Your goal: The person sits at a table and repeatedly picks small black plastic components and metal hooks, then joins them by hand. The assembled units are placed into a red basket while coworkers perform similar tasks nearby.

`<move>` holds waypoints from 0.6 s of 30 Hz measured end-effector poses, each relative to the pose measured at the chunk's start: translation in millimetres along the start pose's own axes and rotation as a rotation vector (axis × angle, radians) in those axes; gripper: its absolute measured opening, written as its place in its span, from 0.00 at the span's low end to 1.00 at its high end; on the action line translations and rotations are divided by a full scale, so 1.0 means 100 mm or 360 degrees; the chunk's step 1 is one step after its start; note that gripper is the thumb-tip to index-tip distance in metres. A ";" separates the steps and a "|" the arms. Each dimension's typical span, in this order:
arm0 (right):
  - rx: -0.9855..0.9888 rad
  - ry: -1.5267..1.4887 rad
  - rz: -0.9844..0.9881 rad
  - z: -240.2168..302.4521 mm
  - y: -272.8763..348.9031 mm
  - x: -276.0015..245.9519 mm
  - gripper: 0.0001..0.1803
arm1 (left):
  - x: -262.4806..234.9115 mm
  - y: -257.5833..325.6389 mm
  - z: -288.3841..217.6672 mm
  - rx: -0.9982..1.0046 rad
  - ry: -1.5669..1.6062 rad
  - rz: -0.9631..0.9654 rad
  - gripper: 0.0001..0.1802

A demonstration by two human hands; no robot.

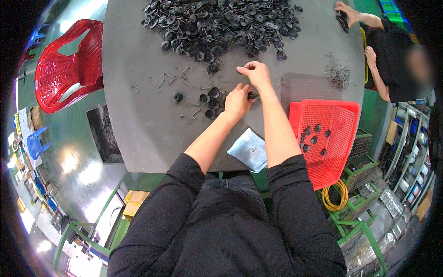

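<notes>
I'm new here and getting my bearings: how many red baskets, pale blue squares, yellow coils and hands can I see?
Red basket: 1
Pale blue square: 1
Yellow coil: 1
Wearer's left hand and right hand: 2
Co-worker's hands: 2
Total: 7

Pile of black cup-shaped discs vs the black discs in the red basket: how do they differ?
Amount: the pile of black discs is a large mass; the basket discs are only a few.
Arrangement: the pile's discs overlap in a heap; the basket discs lie spread out.
Place: the pile sits on the gray table; the basket discs lie inside the red basket.
Shared: black, round.
</notes>
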State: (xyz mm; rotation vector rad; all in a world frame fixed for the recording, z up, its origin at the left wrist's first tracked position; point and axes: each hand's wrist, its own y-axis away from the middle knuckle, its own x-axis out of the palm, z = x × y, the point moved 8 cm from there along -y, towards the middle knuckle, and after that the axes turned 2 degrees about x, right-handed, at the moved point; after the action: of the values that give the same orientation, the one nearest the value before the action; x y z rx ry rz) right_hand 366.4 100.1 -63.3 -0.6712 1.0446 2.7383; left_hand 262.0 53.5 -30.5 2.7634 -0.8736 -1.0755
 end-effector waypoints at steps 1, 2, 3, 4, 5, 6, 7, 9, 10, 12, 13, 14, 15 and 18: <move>0.0022 -0.0357 0.0176 -0.03 0.05 0.01 0.17 | -0.05 0.04 0.03 0.0081 0.0154 -0.0014 0.17; 0.0039 -0.0715 0.0357 -0.05 0.13 0.02 0.15 | -0.06 0.09 0.08 -0.0037 0.0576 0.0316 0.17; -0.0042 -0.1045 0.0632 0.00 0.28 0.02 0.13 | -0.12 0.21 0.15 -0.0140 0.0826 0.0539 0.16; 0.0045 -0.1195 0.0699 0.02 0.48 -0.03 0.11 | -0.22 0.42 0.23 -0.0474 0.1170 0.0855 0.16; 0.0025 -0.1292 0.0748 0.15 0.66 -0.06 0.11 | -0.33 0.55 0.38 -0.0481 0.1584 0.0727 0.14; 0.0014 -0.1397 0.0785 0.21 0.77 -0.08 0.10 | -0.49 0.62 0.46 -0.0539 0.1814 0.0580 0.14; 0.0010 -0.1125 0.0718 0.12 0.75 -0.03 0.10 | -0.60 0.66 0.55 -0.0669 0.2049 0.0400 0.13; -0.0020 -0.0578 0.0573 -0.05 0.66 0.17 0.09 | -0.74 0.69 0.84 -0.0843 0.2231 0.0055 0.15; -0.0472 -0.0247 0.0302 0.09 0.68 0.21 0.09 | -0.72 0.69 1.10 -0.0900 0.2181 -0.0098 0.17; -0.0332 0.0621 0.0138 0.14 0.81 0.43 0.12 | -0.77 0.74 1.50 -0.1076 0.1291 -0.0289 0.18; -0.0422 0.0762 0.0044 0.15 0.87 0.53 0.13 | -0.92 0.72 1.37 -0.0823 0.0717 -0.0488 0.18; -0.0507 0.0900 -0.0066 0.15 0.91 0.58 0.15 | -1.03 0.69 1.15 -0.0543 0.0142 -0.0658 0.17; -0.0508 0.0913 -0.0050 0.11 0.90 0.64 0.16 | -0.97 0.66 1.09 -0.0566 -0.0066 -0.0602 0.18; -0.0402 0.0696 0.0020 0.01 0.84 0.58 0.16 | -0.91 0.57 1.01 -0.0398 -0.0175 -0.0465 0.16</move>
State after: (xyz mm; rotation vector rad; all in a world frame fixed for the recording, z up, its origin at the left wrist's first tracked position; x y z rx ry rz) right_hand 291.4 36.2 -38.0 -1.3518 0.7692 2.8282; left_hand 115.8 68.4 -38.3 2.6926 -0.3169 -1.2893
